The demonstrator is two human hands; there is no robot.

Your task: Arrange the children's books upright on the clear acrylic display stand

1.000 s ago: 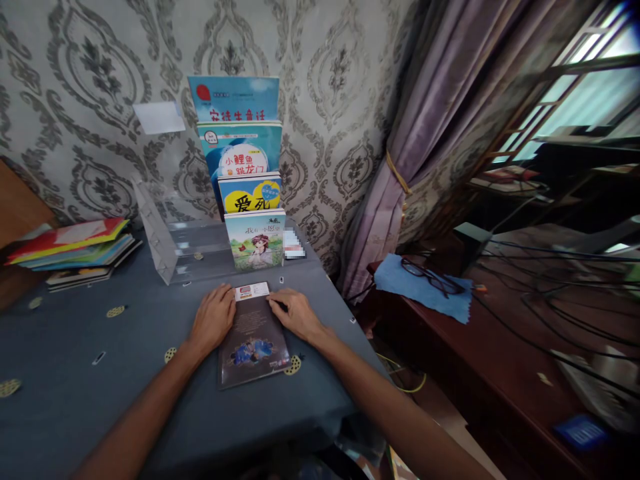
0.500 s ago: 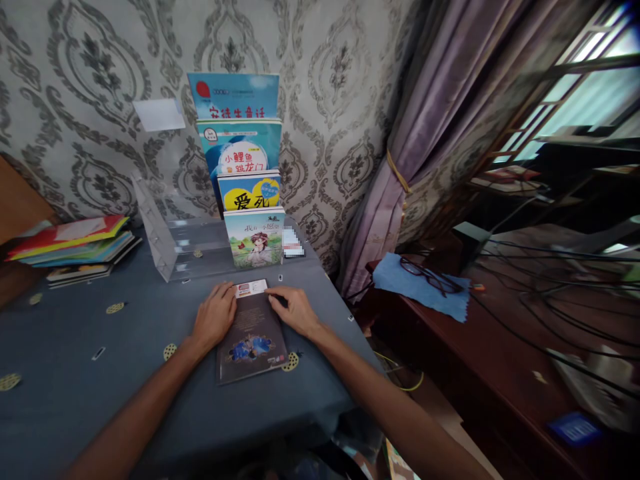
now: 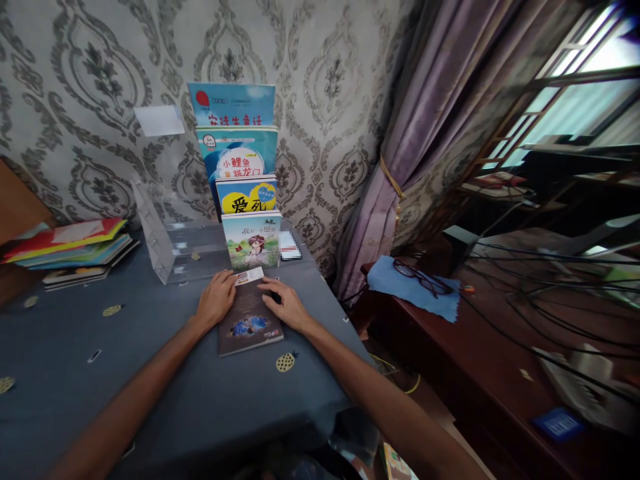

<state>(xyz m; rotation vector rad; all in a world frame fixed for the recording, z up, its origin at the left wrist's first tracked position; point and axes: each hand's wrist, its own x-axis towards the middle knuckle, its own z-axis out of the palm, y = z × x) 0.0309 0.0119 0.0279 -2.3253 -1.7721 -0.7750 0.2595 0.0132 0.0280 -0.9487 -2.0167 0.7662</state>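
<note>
Both my hands are on the book [image 3: 250,327] lying flat near the tabletop's [image 3: 150,387] right edge, cover up. My left hand [image 3: 216,298] is curled along its far-left corner, right by the little white tag. I can't tell if the fingers are actually under the edge or just resting there. My right hand [image 3: 286,305] lies flat with the fingers loosely spread on the far-right part of the cover, pressing down, not pinching anything.

My guess is I'm just steadying and squaring it up. Since it sits flat on the cloth, lifting it would mean getting fingertips under an edge first.

Count: one book under my hands. Just beyond it, a clear stand [image 3: 170,247] by the far edge holds four books in rising tiers, the front book [image 3: 251,240] almost touching mine. There's one stack [image 3: 70,250] at the far-left corner, too squashed to count. Off the tabletop to the right, one pair of glasses [image 3: 423,277] sits on one blue cloth [image 3: 395,285].
</note>
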